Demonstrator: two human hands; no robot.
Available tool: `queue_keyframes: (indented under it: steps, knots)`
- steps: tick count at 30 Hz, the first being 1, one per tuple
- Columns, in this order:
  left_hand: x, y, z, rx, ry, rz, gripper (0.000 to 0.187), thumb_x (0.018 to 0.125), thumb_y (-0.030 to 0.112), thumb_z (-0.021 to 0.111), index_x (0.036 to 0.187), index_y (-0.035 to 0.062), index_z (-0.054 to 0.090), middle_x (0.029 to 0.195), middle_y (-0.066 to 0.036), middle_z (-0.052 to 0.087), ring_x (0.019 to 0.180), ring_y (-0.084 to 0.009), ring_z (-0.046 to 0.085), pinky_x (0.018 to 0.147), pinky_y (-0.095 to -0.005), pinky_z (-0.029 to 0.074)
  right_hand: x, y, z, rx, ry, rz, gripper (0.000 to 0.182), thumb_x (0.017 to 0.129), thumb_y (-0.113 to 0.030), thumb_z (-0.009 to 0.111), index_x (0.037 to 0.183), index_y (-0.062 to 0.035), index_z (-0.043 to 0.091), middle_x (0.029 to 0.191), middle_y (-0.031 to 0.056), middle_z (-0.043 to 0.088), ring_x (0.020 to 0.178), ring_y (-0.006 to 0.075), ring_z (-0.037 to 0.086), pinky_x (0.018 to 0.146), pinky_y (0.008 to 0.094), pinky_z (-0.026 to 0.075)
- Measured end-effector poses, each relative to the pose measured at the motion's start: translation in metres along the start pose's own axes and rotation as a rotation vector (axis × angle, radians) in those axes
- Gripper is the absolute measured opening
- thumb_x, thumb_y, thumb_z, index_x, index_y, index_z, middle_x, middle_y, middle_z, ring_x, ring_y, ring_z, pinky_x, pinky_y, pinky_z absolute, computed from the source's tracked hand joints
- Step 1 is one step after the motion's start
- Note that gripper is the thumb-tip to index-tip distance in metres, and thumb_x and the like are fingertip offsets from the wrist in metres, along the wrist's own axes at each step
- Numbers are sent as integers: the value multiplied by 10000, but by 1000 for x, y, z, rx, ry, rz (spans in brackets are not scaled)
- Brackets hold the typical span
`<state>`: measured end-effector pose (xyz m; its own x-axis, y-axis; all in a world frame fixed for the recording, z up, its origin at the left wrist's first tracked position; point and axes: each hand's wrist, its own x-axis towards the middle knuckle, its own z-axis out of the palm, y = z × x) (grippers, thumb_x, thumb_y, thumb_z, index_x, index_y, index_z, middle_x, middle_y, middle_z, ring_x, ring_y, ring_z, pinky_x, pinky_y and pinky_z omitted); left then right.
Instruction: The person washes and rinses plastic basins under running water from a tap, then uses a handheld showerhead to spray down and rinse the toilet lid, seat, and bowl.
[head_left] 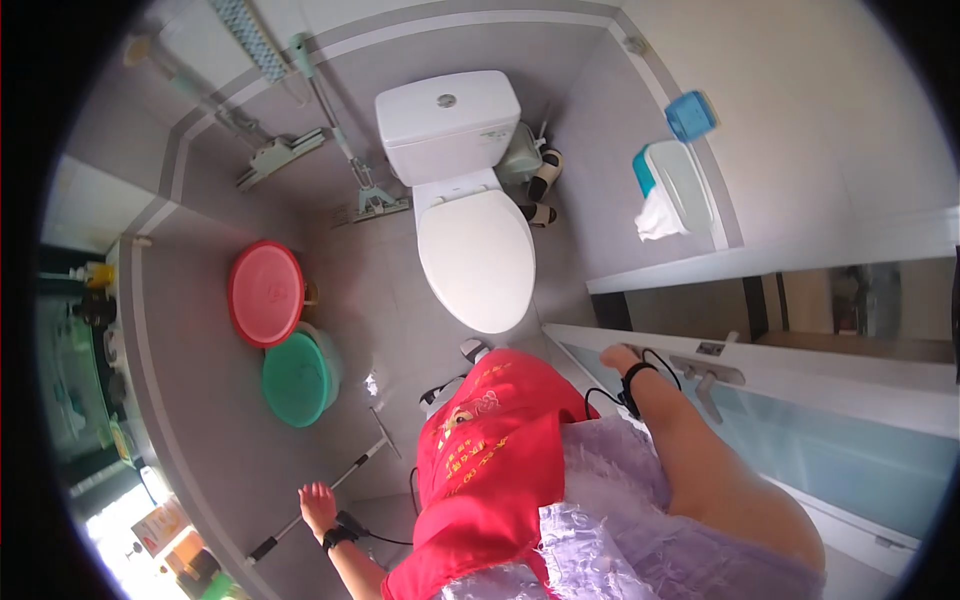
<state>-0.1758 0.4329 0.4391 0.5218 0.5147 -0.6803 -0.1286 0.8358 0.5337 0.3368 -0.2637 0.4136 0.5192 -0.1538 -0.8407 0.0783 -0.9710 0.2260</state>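
Note:
My left hand [318, 508] is at the lower left, fingers loosely bent and slightly apart, with nothing seen in it. Close beside it leans a long-handled floor squeegee [350, 470], its handle passing behind the hand. My right hand [620, 358] is at the edge of the white-framed door [800, 385], left of the lever handle [707, 390]. Its fingers look curled on the door edge, though the fingertips are hidden. Both wrists wear black bands with cables. A red apron [495, 430] covers my front.
Ahead stands a white toilet [478, 260] with its lid down. A red basin [267, 292] and a green basin [297, 380] are by the left wall. Mops [375, 195] lean at the back. Slippers [545, 175] stand beside the toilet. A tissue holder [680, 190] hangs on the right wall.

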Motion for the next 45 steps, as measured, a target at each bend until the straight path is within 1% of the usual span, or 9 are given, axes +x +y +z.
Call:
queue_keyframes:
  steps: [9,11,14,19,21,25,29,35,45]
  knots:
    - [35,22,142,287,177,-45,295,936,373,613,1057,110,558,948,-68,586,904,-227,568,788,-378,467,-58,-12,-44,341,310,14,330,821,-247,546,1016,-39,712,1107,203,666,1055,381,630,894,459,510]
    - [42,14,134,240,-60,-100,247,935,356,616,989,118,577,908,-62,589,879,-220,567,766,-364,465,17,-8,14,244,371,-205,333,814,-271,555,1006,-43,704,1047,192,685,995,402,643,863,463,519]
    - [60,7,121,123,-210,-219,229,952,354,576,887,135,589,863,-54,596,833,-214,570,706,-352,464,-64,-51,-40,670,589,-44,287,835,-264,570,976,-39,679,958,180,693,912,413,648,799,485,517]
    - [67,13,132,307,387,-259,279,985,384,488,1030,117,559,939,-78,611,885,-242,597,725,-387,498,-181,-19,-110,689,1505,-146,266,824,-107,626,1082,-66,572,1087,130,608,1039,332,569,867,456,443]
    - [78,22,144,420,364,-274,319,993,394,466,1115,107,534,997,-93,607,913,-257,603,751,-410,509,-228,10,-127,456,1734,123,343,821,-119,632,1147,-57,545,1183,138,558,1128,347,509,953,484,386]
    - [112,40,165,483,205,-265,387,991,398,480,1222,87,499,1121,-124,573,975,-273,594,804,-442,509,-263,78,-123,313,1740,550,385,864,-241,629,1196,-73,533,1201,127,538,1126,329,507,981,497,364]
    - [126,53,195,490,-31,-219,411,975,384,532,1236,68,498,1161,-137,551,1041,-277,569,876,-442,484,-236,138,-109,332,1569,568,370,936,-393,548,1122,-73,544,1012,158,605,954,366,582,824,499,445]
    - [105,55,241,578,69,-156,337,973,353,543,1157,70,552,1101,-94,584,1045,-251,543,874,-421,457,-214,173,-128,521,1450,503,372,979,-424,475,1007,-58,535,819,203,621,787,442,592,669,531,455]
    - [91,57,123,389,231,-296,298,975,388,515,1085,113,546,1004,-110,608,921,-285,602,781,-462,511,-187,210,-131,605,1357,560,377,988,-434,434,1058,-82,548,940,217,643,898,438,602,729,545,456]
